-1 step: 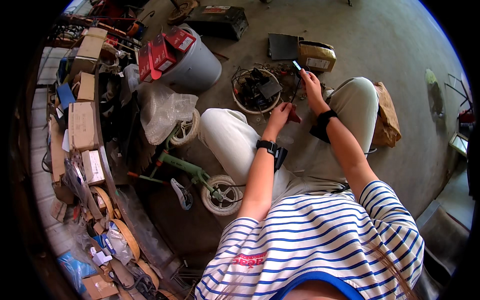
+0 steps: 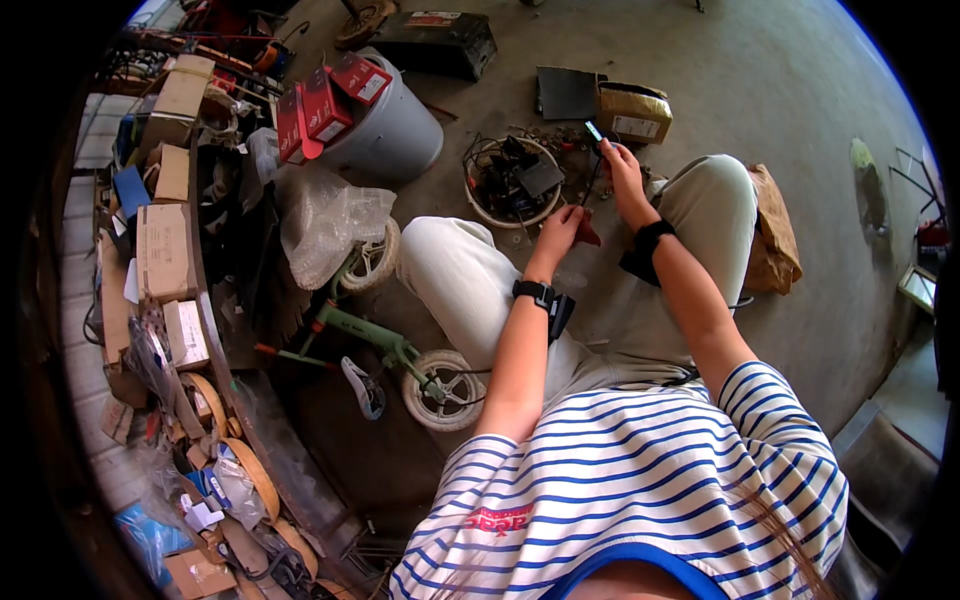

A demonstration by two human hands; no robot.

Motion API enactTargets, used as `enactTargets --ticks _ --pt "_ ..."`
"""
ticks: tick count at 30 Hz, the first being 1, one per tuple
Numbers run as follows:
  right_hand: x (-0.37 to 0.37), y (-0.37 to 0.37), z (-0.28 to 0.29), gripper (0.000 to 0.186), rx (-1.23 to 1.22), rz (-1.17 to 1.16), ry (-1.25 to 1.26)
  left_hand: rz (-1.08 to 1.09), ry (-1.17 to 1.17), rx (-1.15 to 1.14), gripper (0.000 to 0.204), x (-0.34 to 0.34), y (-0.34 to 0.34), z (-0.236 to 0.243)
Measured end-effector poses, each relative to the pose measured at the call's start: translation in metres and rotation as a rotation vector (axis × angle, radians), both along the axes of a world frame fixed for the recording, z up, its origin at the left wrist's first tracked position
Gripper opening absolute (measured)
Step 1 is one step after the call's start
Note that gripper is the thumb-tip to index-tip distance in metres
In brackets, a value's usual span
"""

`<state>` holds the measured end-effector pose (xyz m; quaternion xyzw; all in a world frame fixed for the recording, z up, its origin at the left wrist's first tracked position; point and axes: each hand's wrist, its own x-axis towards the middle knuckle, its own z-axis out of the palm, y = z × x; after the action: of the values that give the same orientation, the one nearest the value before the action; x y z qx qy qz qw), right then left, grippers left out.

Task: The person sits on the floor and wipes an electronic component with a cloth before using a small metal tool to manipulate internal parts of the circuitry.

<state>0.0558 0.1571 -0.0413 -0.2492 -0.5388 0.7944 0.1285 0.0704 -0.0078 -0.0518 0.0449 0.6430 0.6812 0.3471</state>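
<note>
The right hand (image 2: 624,174) grips a slim dark object with a bright pale end (image 2: 595,131) and the left hand (image 2: 564,226) appears closed on a thin black cord (image 2: 590,188), both near the right edge of the round white-rimmed tub (image 2: 489,214), so light, even tension should keep it straight.
</note>
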Motion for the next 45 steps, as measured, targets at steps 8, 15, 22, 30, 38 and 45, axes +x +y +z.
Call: enactTargets --ticks 8,15,22,30,38,45 --pt "0.003 -0.003 0.005 0.022 -0.007 0.028 0.008 -0.048 0.170 -0.204 0.023 0.002 -0.002 -0.004" --pt "0.002 -0.004 0.004 0.019 -0.041 0.104 0.034 -0.126 0.365 -0.384 0.023 0.006 -0.004 -0.012" --pt "0.003 -0.007 0.006 0.018 -0.023 0.118 0.034 -0.128 0.524 -0.458 0.014 0.007 -0.008 -0.017" --pt "0.000 0.016 -0.005 0.022 -0.184 -0.075 0.108 -0.103 0.237 -0.403 0.019 0.016 -0.004 -0.003" --pt "0.001 0.005 0.002 0.024 -0.219 -0.047 0.065 0.131 0.026 -0.234 0.023 -0.001 -0.011 -0.030" --pt "0.002 0.004 -0.008 0.030 -0.049 0.213 -0.022 0.525 -0.243 0.327 0.025 -0.012 -0.014 -0.004"
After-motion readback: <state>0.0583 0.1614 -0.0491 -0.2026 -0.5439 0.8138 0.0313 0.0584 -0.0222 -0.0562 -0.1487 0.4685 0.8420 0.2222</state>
